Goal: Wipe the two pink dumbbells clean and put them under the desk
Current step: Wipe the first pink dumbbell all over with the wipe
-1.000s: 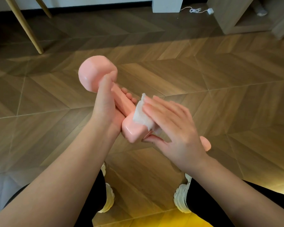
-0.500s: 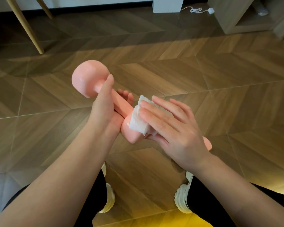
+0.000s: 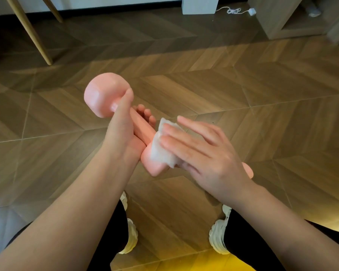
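A pink dumbbell [image 3: 104, 94] is held above the wooden floor, tilted from upper left to lower right. My left hand [image 3: 121, 132] is wrapped around its handle. My right hand [image 3: 202, 153] presses a white tissue [image 3: 161, 147] flat against the dumbbell's near head, fingers stretched out over it. The second pink dumbbell [image 3: 248, 170] lies on the floor behind my right hand; only one small end of it shows.
Slanted wooden legs [image 3: 29, 30] stand at the far left. A white block [image 3: 200, 4] and a white cable with a plug [image 3: 235, 11] lie at the back. A wooden open unit [image 3: 278, 22] is at the far right. My white shoes [image 3: 217, 237] are below.
My right hand has slid the tissue back and forth over the near head of the dumbbell. The left hand has shifted the dumbbell slightly left and turned it a little.
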A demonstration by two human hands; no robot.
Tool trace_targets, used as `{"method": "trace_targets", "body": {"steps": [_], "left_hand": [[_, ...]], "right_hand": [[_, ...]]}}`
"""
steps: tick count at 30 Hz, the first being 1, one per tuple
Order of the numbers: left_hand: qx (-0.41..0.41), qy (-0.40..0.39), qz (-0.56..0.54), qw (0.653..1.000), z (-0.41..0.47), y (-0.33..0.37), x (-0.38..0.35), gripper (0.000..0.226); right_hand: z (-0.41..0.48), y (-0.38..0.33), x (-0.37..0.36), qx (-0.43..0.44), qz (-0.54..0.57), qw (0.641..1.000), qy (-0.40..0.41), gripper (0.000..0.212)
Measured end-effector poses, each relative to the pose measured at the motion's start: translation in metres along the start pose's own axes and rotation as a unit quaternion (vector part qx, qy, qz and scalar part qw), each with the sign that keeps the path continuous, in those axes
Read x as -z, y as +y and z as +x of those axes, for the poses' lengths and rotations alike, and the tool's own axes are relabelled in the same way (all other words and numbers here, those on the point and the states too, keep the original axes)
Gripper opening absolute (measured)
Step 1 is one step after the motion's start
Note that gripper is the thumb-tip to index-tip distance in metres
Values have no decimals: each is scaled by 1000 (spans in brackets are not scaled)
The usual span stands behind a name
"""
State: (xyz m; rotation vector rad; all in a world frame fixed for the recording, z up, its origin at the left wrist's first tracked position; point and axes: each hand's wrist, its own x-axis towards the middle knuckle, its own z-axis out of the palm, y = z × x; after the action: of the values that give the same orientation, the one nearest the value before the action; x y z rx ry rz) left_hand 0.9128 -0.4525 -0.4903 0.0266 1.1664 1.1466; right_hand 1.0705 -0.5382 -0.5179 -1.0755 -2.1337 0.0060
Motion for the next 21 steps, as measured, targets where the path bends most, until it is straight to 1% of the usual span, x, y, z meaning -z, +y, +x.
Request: {"method": "trace_targets", "body": {"steps": [2,3,5,8,10,12,14,16,18,20,21], "left_hand": [[6,24,24,999,0,0,0,30],[9,26,29,999,0,0,0,30],[11,18,24,999,2,0,1,27],[-1,23,4,1000,3,-2,2,27],[-4,30,-13,999,4,-2,2,29],[1,39,-28,999,6,-1,3,31],[7,48,-43,998,8,1,4,32],[12,57,-50,997,8,3,3,32],[14,63,-50,997,8,3,1,33],[13,65,-49,997,9,3,2,32],[13,65,-50,997,10,2,3,33]], "right_hand": [[-2,-2,-3,10,-12,999,-28,50],[-3,-1,-5,0,-23,999,-43,52],[-5,1,-8,-47,-40,995,-73,55],[-4,1,-7,-129,-30,983,-131,77],[-3,0,-5,-142,11,978,-151,83],[-2,-2,-2,-113,41,984,-134,75],[-1,-4,-1,-67,38,993,-85,58],[-1,-6,-2,-52,22,997,-51,47],[-2,-5,-5,-86,9,995,-51,51],[-3,-3,-6,-131,19,989,-72,62],[-3,-3,-6,-136,29,987,-83,67]]}}
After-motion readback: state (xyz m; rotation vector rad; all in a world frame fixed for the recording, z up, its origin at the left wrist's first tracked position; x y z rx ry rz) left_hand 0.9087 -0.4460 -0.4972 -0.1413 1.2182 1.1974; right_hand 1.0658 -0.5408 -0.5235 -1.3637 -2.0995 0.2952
